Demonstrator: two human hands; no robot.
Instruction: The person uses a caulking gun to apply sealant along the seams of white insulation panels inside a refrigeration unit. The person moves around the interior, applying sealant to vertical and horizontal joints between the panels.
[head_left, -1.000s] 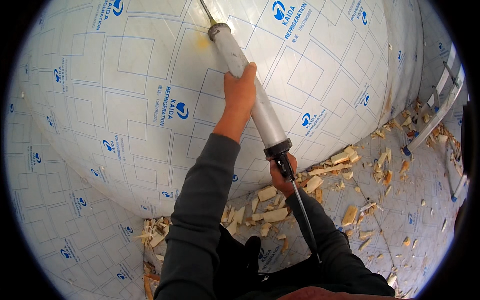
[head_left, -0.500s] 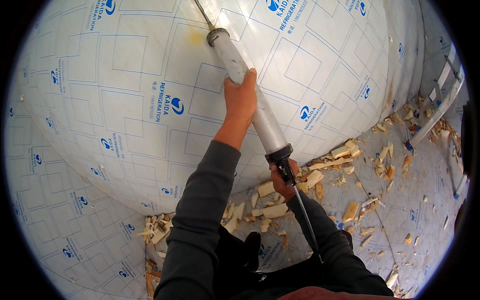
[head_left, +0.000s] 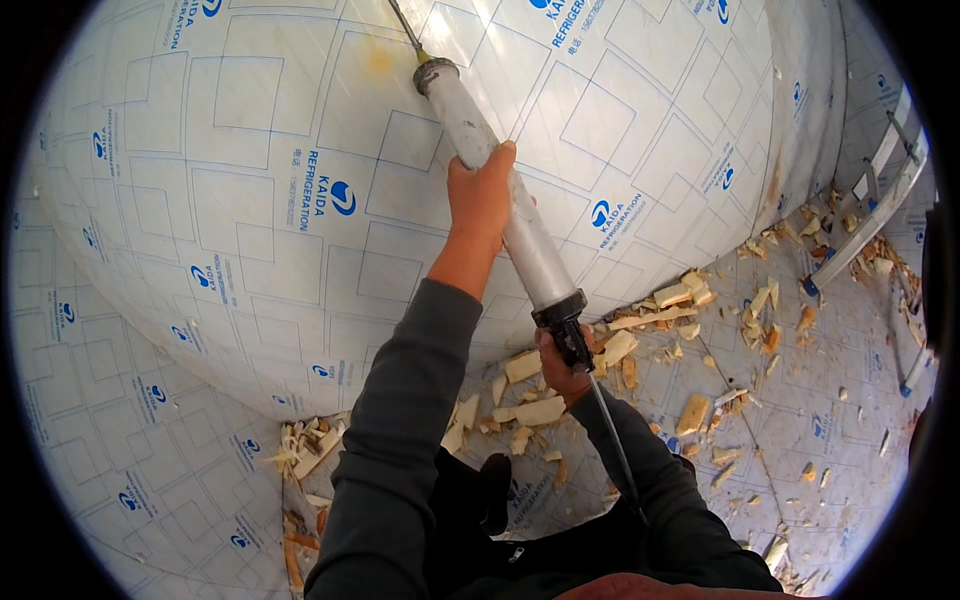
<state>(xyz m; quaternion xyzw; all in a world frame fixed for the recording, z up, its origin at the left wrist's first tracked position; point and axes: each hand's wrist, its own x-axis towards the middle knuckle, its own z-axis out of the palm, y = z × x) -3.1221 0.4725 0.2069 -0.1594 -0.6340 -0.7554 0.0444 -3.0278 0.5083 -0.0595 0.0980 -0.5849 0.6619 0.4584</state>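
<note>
Both my hands hold a long caulking gun (head_left: 530,250) with a silvery barrel, slanting from upper left to lower right. My left hand (head_left: 482,195) is wrapped round the middle of the barrel, thumb on top. Lower down, my right hand (head_left: 563,368) closes round the black handle, partly hidden behind it. The thin metal plunger rod (head_left: 615,445) runs back from the handle over my right forearm. At the front, the narrow nozzle (head_left: 405,25) points up along the film-covered wall panel (head_left: 250,160); its tip lies beyond the picture's top edge.
Broken pieces of yellowish foam (head_left: 535,412) are scattered over the film-covered floor (head_left: 770,470), thickest along the wall's foot. A metal ladder (head_left: 865,235) stands at the far right. A yellowish stain (head_left: 380,62) marks the wall beside the nozzle.
The wall and floor have shifted slightly left in the picture. My grip on the caulking gun looks the same.
</note>
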